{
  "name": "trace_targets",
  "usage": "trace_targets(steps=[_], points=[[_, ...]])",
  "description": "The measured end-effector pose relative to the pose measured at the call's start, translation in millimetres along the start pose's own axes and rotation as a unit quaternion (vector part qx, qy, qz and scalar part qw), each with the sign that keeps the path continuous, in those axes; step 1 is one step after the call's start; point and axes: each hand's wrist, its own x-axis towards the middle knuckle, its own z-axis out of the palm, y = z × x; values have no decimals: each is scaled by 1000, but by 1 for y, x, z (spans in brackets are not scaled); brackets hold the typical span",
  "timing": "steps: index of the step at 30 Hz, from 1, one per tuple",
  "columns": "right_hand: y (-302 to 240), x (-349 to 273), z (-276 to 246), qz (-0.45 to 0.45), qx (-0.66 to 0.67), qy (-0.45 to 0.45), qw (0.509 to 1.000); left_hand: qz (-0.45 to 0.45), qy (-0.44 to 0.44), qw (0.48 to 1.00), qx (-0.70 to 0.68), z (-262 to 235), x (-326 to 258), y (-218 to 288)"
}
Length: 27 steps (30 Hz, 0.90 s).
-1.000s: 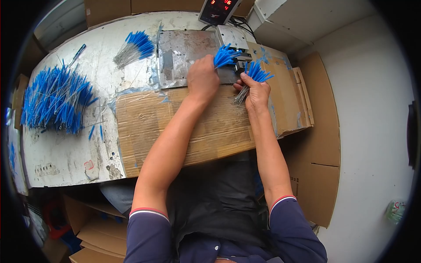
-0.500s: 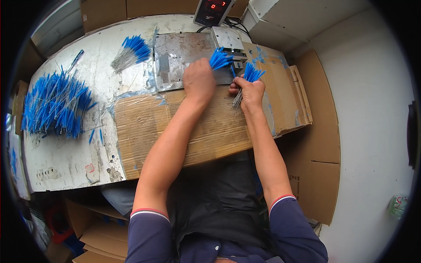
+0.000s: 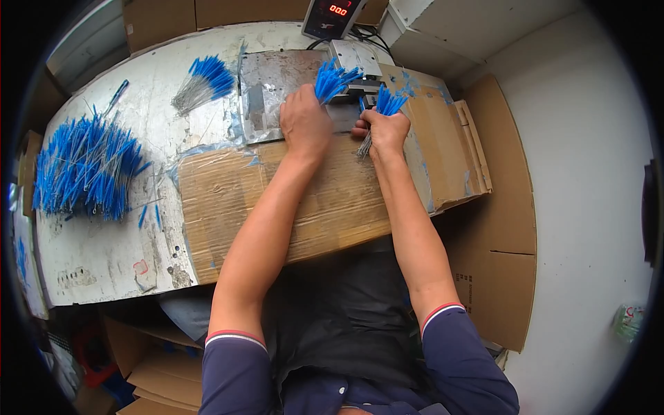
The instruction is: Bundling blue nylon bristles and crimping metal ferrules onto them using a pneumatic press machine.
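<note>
My left hand [image 3: 305,124] is closed around a bundle of thin wire brushes [image 3: 334,81], their blue ends fanning out past the fingers toward the far right. In my right hand [image 3: 387,131] is a second, smaller bundle of the same brushes [image 3: 391,102]; blue ends show above the thumb and grey wire stems hang below the fingers. A single blue end shows between the right fingers and a small metal fixture [image 3: 355,61] just beyond. Both hands are over the near edge of a worn metal plate [image 3: 277,69]. The fingertips of my left hand are hidden.
A big heap of blue-ended brushes [image 3: 86,166] lies at the left of the white table [image 3: 111,256], with a fanned pile [image 3: 204,83] farther back and a pen [image 3: 119,93]. Cardboard [image 3: 277,207] covers the near side. A red digital display [image 3: 334,15] stands behind the fixture.
Both hands have shifted slightly left with their bundles, the right one away from the fixture. The digits on the display have changed.
</note>
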Motion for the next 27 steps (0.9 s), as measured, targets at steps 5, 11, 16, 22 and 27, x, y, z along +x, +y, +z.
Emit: trace_targets(steps=[5, 11, 16, 22, 27], points=[[1, 1, -7, 22, 71, -10, 997, 35, 16, 999, -31, 2, -2, 3], [2, -1, -19, 58, 153, -51, 985, 56, -54, 996, -37, 1, -4, -2], [5, -2, -29, 50, 163, -47, 984, 50, -98, 994, -20, -1, -3, 3], [2, -2, -32, 55, 131, -49, 989, 46, -100, 994, -27, -1, -3, 2], [1, -5, -34, 72, 135, -85, 985, 51, -99, 993, -37, -2, -3, 1]])
